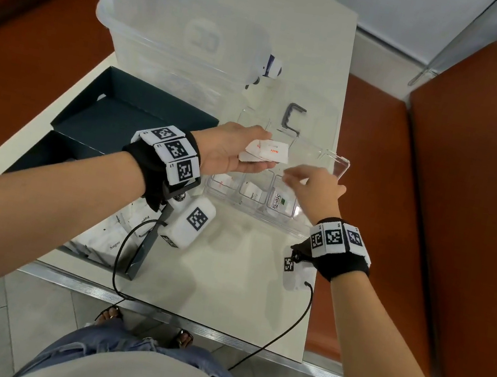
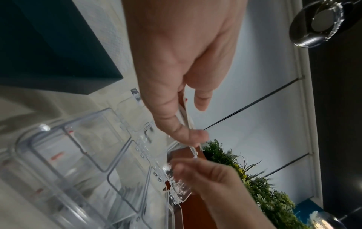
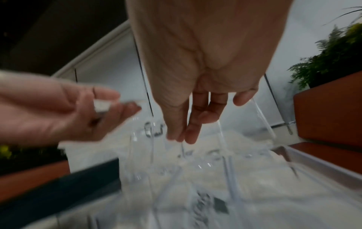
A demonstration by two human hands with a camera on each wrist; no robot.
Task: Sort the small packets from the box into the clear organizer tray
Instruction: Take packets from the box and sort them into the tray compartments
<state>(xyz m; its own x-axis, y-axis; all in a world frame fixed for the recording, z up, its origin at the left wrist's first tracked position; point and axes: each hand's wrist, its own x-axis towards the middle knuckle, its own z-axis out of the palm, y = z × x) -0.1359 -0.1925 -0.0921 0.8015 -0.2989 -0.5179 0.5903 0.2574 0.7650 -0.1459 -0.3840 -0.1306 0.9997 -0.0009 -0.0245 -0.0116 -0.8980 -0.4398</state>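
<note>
Left hand (image 1: 230, 149) is held above the clear organizer tray (image 1: 341, 167), palm turned up and toward the right, and it grips a small bundle of white packets (image 1: 267, 153) between the thumb and the fingers. One packet on top shows red print. In the left wrist view the thumb presses the thin packets against the fingers, and the packets stick out past the fingertips.

Right hand (image 1: 316, 189) hangs just beside the left one, over the near right part of the tray, with the wrist bent and the fingers pointing down and toward the packets. In the right wrist view its fingers are nearly straight and close together, and thumb and forefinger almost meet at the tips; this hand is blurred, and I cannot tell if something small is pinched there.

The tray stands on the white table (image 1: 313, 51), its lid open toward the far side. Its near compartments already contain packets, one with the word Stevia (image 1: 278, 201). Left of the tray lies the dark box (image 1: 126, 122), and its near part, under the left forearm, has more white packets (image 1: 115, 231). Behind the tray stands a big translucent bin (image 1: 182, 26).
</note>
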